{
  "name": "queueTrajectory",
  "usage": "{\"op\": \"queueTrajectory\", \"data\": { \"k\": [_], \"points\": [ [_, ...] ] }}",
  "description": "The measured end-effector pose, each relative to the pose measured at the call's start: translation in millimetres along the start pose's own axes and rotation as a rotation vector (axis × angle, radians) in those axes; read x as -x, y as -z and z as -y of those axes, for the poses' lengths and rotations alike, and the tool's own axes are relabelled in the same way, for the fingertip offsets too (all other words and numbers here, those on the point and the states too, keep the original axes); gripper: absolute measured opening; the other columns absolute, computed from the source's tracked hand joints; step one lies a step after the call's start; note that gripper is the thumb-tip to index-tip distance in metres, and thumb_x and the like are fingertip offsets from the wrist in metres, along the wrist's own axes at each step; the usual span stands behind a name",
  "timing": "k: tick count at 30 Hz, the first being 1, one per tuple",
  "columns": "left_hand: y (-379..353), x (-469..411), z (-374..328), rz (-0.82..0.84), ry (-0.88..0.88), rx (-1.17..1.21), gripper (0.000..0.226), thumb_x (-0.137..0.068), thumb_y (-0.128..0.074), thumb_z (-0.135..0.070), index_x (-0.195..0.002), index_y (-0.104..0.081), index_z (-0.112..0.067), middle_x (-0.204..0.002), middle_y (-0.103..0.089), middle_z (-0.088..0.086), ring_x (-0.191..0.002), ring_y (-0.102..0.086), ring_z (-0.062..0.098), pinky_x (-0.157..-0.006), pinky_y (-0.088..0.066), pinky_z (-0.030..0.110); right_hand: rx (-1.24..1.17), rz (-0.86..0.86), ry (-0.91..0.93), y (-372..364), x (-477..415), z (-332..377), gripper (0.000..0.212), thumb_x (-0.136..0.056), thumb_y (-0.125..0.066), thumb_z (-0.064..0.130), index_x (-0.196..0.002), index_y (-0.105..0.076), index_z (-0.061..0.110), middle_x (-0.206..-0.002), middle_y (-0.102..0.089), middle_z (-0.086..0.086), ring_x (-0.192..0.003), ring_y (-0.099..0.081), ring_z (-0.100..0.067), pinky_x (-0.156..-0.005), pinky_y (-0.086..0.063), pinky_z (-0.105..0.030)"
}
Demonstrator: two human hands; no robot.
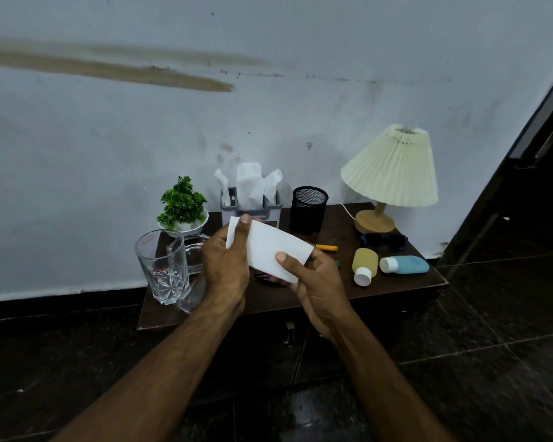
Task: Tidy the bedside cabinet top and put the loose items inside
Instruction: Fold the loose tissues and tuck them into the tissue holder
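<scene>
- L hand (225, 260) and R hand (316, 282) are held over the cabinet top (396, 288), each pinching one end of a white tissue (268, 247) w/ thumb on front; tissue is in the air, flat, prob. mid-fold.
- Progress: early, I'd judge.
- Still loose on the right half: yellow bottle (364, 264) and blue bottle (406, 264) on their sides, pen (326, 248), sunglasses (384, 241).
- Small dark bits under the hands, can't ID.
- Cabinet doors (268, 352) look closed; nothing stowed as far as visible.
- Writing: red-edged sticker (160, 273) on glass mug (163, 266), chars unreadable. No labels seen on bottles.
</scene>
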State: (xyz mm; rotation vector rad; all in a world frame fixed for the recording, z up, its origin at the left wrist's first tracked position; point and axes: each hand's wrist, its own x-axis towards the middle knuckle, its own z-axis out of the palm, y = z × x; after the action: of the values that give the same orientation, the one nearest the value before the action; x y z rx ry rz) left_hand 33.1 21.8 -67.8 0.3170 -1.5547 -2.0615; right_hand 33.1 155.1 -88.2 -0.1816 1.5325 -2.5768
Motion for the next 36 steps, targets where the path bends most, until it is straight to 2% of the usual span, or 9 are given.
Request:
{"op": "queueTrajectory", "data": {
  "k": [3, 6, 11, 15, 20, 24, 28, 32, 36],
  "points": [
    [4.9, -3.5, 2.1, 0.042, -0.012, -0.025, 0.014, -0.1, -0.069, -0.024, -0.089, -0.077, -0.019, -0.08, -0.078, 0.0, -0.069, -0.071, 0.013, -0.052, -0.057, 0.027, 0.087, -0.051, 0.071, 4.2, -9.5, 3.8, 0.024, -0.089, -0.069, -0.008, -0.106, -0.07, 0.008, -0.103, -0.078, -0.008, -0.092, -0.076, -0.022, -0.066, -0.062, -0.028],
    [8.0, -5.7, 5.9, 0.124, 0.004, -0.038, 0.008, -0.093, -0.076, -0.013, -0.1, -0.075, -0.01, -0.092, -0.08, 0.008, -0.075, -0.075, 0.018, -0.046, -0.057, 0.026, 0.204, -0.081, 0.157, 16.5, -21.5, 11.8, 0.019, -0.091, -0.07, -0.005, -0.104, -0.072, 0.008, -0.1, -0.079, -0.012, -0.09, -0.075, -0.025, -0.071, -0.061, -0.031],
    [11.3, -11.9, 14.8, 0.11, 0.031, -0.023, 0.016, -0.088, -0.081, -0.008, -0.104, -0.077, -0.006, -0.097, -0.079, 0.014, -0.092, -0.077, 0.032, -0.075, -0.065, 0.049, 0.28, -0.072, 0.222, 26.7, -36.3, 30.2, 0.017, -0.09, -0.069, -0.007, -0.095, -0.074, 0.009, -0.092, -0.077, -0.009, -0.086, -0.073, -0.022, -0.069, -0.061, -0.028],
    [12.3, -9.0, 11.6, 0.117, 0.115, 0.083, 0.014, -0.091, -0.074, 0.001, -0.104, -0.077, -0.004, -0.09, -0.08, 0.011, -0.075, -0.076, 0.02, -0.063, -0.065, 0.031, 0.311, -0.023, 0.223, 32.4, -46.8, 43.6, 0.018, -0.089, -0.068, -0.011, -0.092, -0.076, 0.005, -0.091, -0.077, -0.01, -0.082, -0.072, -0.022, -0.069, -0.062, -0.025],
    [15.7, -12.1, 13.0, 0.087, 0.158, 0.141, 0.016, -0.09, -0.074, 0.003, -0.104, -0.078, -0.003, -0.094, -0.079, 0.013, -0.082, -0.077, 0.019, -0.066, -0.064, 0.027, 0.311, 0.033, 0.142, 30.2, -60.3, 58.0, 0.014, -0.087, -0.065, -0.016, -0.096, -0.072, -0.008, -0.094, -0.078, -0.013, -0.089, -0.077, -0.026, -0.072, -0.063, -0.027],
    [16.5, -13.8, 11.1, 0.049, 0.174, 0.194, 0.014, -0.089, -0.074, 0.005, -0.1, -0.076, -0.003, -0.092, -0.079, 0.013, -0.083, -0.077, 0.02, -0.067, -0.063, 0.025, 0.331, -0.017, 0.12, 20.1, -77.9, 62.3, 0.016, -0.087, -0.065, -0.017, -0.091, -0.075, -0.005, -0.094, -0.078, -0.016, -0.09, -0.076, -0.028, -0.073, -0.062, -0.026],
    [20.5, -14.6, 11.3, 0.033, 0.176, 0.206, 0.013, -0.09, -0.073, 0.005, -0.1, -0.077, -0.002, -0.095, -0.079, 0.019, -0.089, -0.078, 0.025, -0.073, -0.064, 0.027, 0.342, -0.057, 0.217, 5.5, -100.9, 67.5, 0.018, -0.086, -0.065, -0.018, -0.09, -0.076, -0.005, -0.091, -0.076, -0.015, -0.088, -0.076, -0.025, -0.077, -0.061, -0.029],
    [23.0, -13.6, 10.5, 0.034, 0.186, 0.199, 0.011, -0.09, -0.073, 0.005, -0.097, -0.076, -0.004, -0.09, -0.079, 0.014, -0.088, -0.078, 0.021, -0.074, -0.065, 0.029, 0.513, -0.083, 0.386, -13.1, -127.3, 74.2, 0.015, -0.086, -0.069, -0.013, -0.088, -0.078, -0.001, -0.089, -0.077, -0.014, -0.083, -0.076, -0.022, -0.073, -0.061, -0.027],
    [21.8, -11.7, 11.0, 0.052, 0.184, 0.171, 0.011, -0.091, -0.073, 0.005, -0.094, -0.076, -0.006, -0.088, -0.079, 0.011, -0.084, -0.078, 0.019, -0.07, -0.064, 0.027, 0.75, -0.089, 0.507, -25.7, -160.4, 73.2, 0.029, -0.079, -0.067, -0.011, -0.08, -0.08, 0.015, -0.085, -0.079, 0.0, -0.086, -0.076, -0.018, -0.081, -0.065, -0.042]
  ]
}}
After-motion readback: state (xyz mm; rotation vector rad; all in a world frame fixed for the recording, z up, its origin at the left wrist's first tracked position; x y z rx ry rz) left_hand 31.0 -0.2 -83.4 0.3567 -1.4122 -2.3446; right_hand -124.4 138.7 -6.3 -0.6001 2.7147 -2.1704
